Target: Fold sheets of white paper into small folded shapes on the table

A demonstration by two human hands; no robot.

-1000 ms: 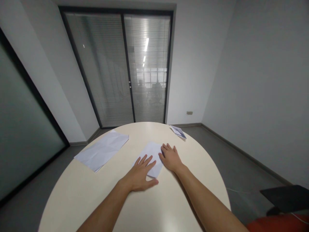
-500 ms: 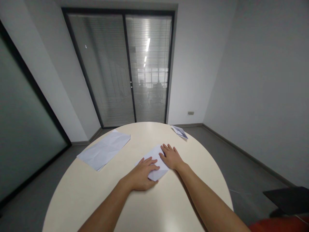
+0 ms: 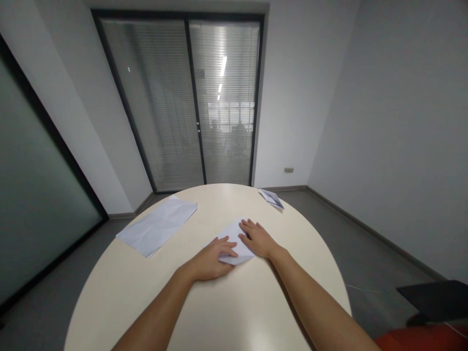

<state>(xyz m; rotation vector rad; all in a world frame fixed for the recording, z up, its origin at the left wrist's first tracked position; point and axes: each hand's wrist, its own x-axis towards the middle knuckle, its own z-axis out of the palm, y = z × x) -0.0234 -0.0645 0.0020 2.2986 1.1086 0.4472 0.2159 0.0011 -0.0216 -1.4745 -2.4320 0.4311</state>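
A folded sheet of white paper (image 3: 243, 252) lies on the round table in front of me, with a crease line near its front edge. My left hand (image 3: 212, 260) rests over its left and near side, fingers spread on top. Its lowest finger or thumb lies along the paper's near edge; whether it is under the paper I cannot tell. My right hand (image 3: 259, 241) lies flat on the right side of the paper, fingers stretched toward the left. Parts of the sheet are hidden beneath both hands.
Larger creased white sheets (image 3: 158, 227) lie at the table's left. A small folded paper (image 3: 271, 199) sits near the far right rim. The cream table (image 3: 226, 312) is round. A dark flat object (image 3: 435, 297) and something red (image 3: 420, 339) are at the lower right.
The paper's near edge has moved away from me, its front corner drawn up or turned over. My left hand has shifted slightly left and away; the right hand's fingers slid slightly left.
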